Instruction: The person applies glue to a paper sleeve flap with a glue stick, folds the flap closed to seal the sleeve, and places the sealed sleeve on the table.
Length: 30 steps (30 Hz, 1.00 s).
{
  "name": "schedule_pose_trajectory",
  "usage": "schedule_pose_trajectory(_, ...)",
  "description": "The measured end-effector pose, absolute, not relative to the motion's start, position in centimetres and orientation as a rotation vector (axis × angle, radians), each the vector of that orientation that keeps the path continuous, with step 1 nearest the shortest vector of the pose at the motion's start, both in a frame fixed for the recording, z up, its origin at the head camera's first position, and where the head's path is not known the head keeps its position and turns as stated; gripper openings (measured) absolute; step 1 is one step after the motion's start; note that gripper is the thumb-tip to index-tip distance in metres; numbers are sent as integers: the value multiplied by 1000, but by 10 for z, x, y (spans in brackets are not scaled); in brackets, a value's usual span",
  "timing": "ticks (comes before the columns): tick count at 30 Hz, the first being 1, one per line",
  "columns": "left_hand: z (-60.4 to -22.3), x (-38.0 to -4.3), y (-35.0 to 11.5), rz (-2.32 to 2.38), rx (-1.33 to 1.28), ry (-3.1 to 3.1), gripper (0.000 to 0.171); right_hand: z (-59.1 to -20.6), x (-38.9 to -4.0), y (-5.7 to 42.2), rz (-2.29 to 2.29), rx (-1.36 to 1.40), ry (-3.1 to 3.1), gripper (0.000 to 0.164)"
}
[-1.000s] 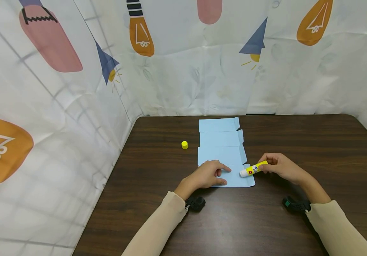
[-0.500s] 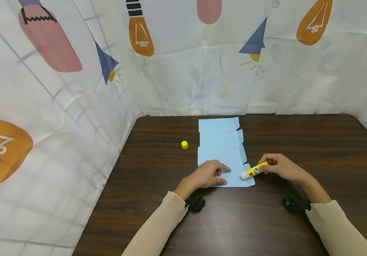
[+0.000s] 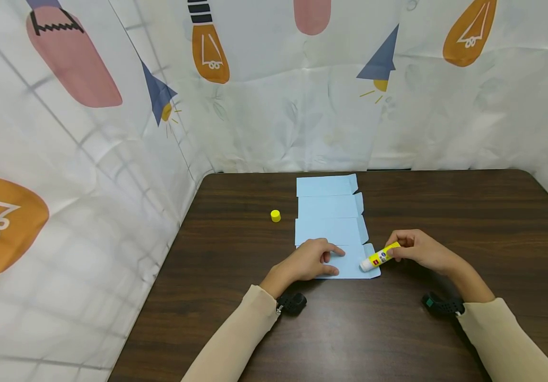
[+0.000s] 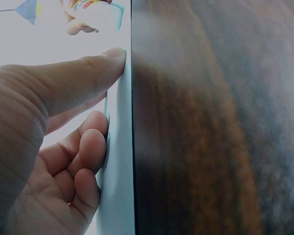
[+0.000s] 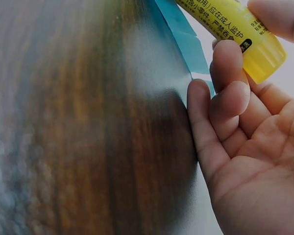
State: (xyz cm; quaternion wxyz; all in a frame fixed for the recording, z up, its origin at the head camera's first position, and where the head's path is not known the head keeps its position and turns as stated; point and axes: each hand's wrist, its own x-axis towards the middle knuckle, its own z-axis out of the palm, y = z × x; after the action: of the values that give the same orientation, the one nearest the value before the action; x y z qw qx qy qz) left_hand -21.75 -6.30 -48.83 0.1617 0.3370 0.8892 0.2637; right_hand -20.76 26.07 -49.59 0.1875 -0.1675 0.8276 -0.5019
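Observation:
A light blue sheet of card [image 3: 328,231], creased into several panels with small flaps along its right side, lies flat on the table. My left hand [image 3: 309,260] rests on the nearest panel, its thumb and fingertips pressing the card down; in the left wrist view the thumb [image 4: 88,73] reaches along the near edge. Between thumb and fingers my right hand [image 3: 419,249] grips a yellow and white glue stick [image 3: 379,258] by its yellow end. Its white end slants down to the flap on the nearest panel's right side. The right wrist view shows black lettering on the yellow barrel.
A small yellow cap [image 3: 276,216] stands on the dark wood-grain table [image 3: 235,254], left of the card. White curtain [image 3: 264,122] printed with bulbs and lamps closes in the table's far and left sides. Each wrist wears a black band.
The white end of the glue stick has moved slightly toward the person along the near flap. The left hand and the card have stayed in place.

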Motion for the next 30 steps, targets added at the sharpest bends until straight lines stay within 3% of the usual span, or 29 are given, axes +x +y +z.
schedule_pose_trajectory(30, -488, -217, -63, 743, 942, 2545, 42, -494, -208, 258, -1411, -404, 2370, 19)
